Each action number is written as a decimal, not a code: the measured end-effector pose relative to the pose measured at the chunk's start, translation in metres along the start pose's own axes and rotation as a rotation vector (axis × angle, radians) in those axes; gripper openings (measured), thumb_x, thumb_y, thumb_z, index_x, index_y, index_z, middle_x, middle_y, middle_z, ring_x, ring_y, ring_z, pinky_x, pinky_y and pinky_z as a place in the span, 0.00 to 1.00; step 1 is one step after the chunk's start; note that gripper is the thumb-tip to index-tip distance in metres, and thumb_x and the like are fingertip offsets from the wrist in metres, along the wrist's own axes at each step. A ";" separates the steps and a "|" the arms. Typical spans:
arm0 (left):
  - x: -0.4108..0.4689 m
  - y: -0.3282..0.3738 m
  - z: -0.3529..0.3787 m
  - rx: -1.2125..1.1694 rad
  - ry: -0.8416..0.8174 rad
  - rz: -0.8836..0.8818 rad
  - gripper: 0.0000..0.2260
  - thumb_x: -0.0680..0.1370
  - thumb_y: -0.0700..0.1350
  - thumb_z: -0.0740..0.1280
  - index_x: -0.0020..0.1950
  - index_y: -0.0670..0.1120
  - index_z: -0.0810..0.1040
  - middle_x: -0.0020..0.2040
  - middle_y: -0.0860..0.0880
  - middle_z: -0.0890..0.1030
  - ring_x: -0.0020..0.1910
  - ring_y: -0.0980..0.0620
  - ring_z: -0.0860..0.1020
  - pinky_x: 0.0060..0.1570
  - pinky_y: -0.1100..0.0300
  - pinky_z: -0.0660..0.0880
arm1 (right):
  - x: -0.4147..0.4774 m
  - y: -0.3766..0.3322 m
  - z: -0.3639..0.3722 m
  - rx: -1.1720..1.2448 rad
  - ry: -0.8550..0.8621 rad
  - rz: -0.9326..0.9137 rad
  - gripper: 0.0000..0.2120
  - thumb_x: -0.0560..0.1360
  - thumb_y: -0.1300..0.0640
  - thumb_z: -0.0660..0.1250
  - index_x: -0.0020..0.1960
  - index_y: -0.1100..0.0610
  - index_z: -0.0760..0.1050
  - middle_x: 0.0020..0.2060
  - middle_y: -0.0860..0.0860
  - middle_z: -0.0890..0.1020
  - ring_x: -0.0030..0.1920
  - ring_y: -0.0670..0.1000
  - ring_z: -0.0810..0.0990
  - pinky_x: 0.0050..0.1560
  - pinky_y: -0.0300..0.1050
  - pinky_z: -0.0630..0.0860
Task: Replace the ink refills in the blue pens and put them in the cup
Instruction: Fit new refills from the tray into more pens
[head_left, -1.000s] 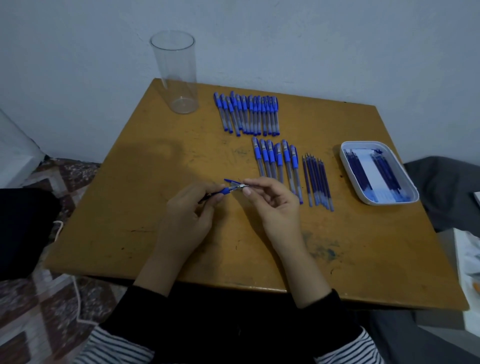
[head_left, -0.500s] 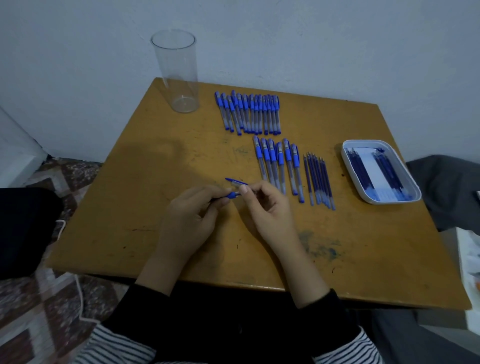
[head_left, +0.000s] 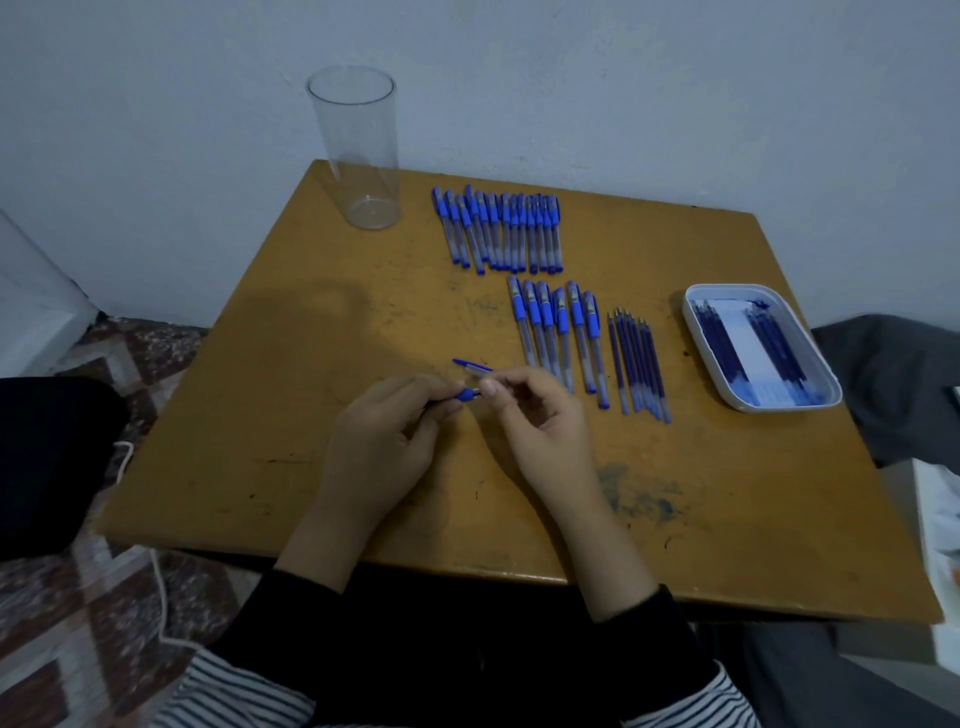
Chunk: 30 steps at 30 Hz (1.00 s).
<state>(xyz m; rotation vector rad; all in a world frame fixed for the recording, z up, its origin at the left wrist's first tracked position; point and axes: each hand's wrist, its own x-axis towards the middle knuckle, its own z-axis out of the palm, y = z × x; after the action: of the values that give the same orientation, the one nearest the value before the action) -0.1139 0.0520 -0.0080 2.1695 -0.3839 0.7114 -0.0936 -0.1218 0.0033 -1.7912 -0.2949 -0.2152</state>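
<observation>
My left hand curls its fingers round the blue pen and my right hand pinches its tip end, over the table, beside a row of 6 pens, the cup upright at the far-left corner.

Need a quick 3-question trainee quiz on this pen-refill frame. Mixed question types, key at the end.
1. True or false: the clear cup already holds pens.
2. Multiple choice: what lies in the white tray? A) refills B) capped pens C) nothing
3. Fill in: the left hand and the right hand both grip one blue ___.

Key: 1 false; 2 A; 3 pen
</observation>
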 end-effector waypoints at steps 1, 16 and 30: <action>0.000 0.000 0.000 -0.005 0.003 -0.005 0.06 0.79 0.41 0.71 0.53 0.44 0.85 0.49 0.52 0.85 0.48 0.52 0.82 0.46 0.50 0.79 | -0.001 -0.002 0.000 0.040 0.012 0.002 0.07 0.77 0.59 0.70 0.54 0.56 0.80 0.47 0.47 0.83 0.49 0.48 0.81 0.50 0.39 0.77; 0.000 0.000 0.001 0.002 -0.026 0.023 0.05 0.79 0.40 0.71 0.53 0.43 0.85 0.49 0.52 0.84 0.49 0.53 0.82 0.46 0.50 0.80 | -0.003 -0.004 -0.001 0.105 -0.015 -0.025 0.13 0.78 0.64 0.67 0.61 0.57 0.77 0.50 0.50 0.81 0.53 0.50 0.80 0.55 0.41 0.77; 0.000 0.002 -0.001 0.027 -0.021 0.034 0.05 0.78 0.38 0.71 0.53 0.43 0.85 0.50 0.52 0.84 0.49 0.54 0.82 0.47 0.54 0.79 | 0.000 0.002 0.000 -0.061 -0.056 -0.039 0.04 0.79 0.57 0.65 0.50 0.53 0.79 0.42 0.46 0.80 0.46 0.49 0.79 0.47 0.45 0.77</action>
<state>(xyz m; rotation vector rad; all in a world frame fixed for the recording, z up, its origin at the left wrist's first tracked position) -0.1152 0.0514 -0.0061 2.2020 -0.4258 0.7167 -0.0929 -0.1216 0.0018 -1.8549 -0.3674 -0.2040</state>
